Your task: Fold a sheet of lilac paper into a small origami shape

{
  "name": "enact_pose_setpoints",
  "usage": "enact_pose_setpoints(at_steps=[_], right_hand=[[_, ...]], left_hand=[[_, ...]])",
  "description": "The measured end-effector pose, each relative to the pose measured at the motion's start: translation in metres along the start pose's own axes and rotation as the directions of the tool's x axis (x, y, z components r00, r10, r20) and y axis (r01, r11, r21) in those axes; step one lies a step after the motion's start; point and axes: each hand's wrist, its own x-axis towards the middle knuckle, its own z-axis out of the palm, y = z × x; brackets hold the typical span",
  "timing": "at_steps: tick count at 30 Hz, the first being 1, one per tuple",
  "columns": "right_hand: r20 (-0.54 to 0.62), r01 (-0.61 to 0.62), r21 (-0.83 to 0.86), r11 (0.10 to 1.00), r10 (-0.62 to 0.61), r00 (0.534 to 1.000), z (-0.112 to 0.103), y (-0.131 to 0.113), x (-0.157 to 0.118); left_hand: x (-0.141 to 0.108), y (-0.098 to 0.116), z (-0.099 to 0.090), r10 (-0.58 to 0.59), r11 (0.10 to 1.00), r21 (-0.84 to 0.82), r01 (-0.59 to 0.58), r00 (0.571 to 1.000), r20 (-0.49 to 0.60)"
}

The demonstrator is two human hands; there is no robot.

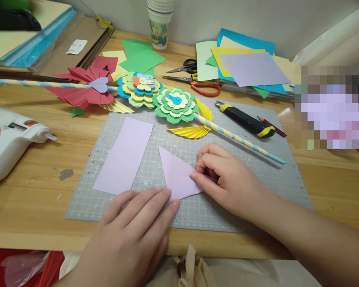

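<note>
A folded triangular piece of light purple paper [179,175] lies on a grey cutting mat [275,191]. My right hand [227,175] pinches its right corner between thumb and curled fingers. At the paper's near left corner, the fingertips of my left hand [140,223] touch it, with the fingers stretched out. A purple paper strip [125,155] with one ragged edge rests on the mat just beyond my left hand. Behind both pieces lies a paper wand with layered flowers [176,104], yellow pleated leaves [194,131] and a striped stick [242,140].
A white glue gun [18,139] lies at the left. A black and yellow utility knife [245,119] and red-handled scissors [206,88] lie beyond the mat. Stacked paper cups [159,28] and coloured paper sheets [254,67] stand along the wall.
</note>
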Motion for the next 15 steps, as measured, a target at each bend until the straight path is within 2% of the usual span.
enact_pose_setpoints(at_steps=[15], right_hand=[[-0.022, -0.019, -0.016, 1.0, 0.019, 1.0, 0.0019, -0.0006, 0.0018]], left_hand=[[0.0009, 0.0017, 0.0019, -0.043, 0.998, -0.04, 0.043, 0.999, 0.009]])
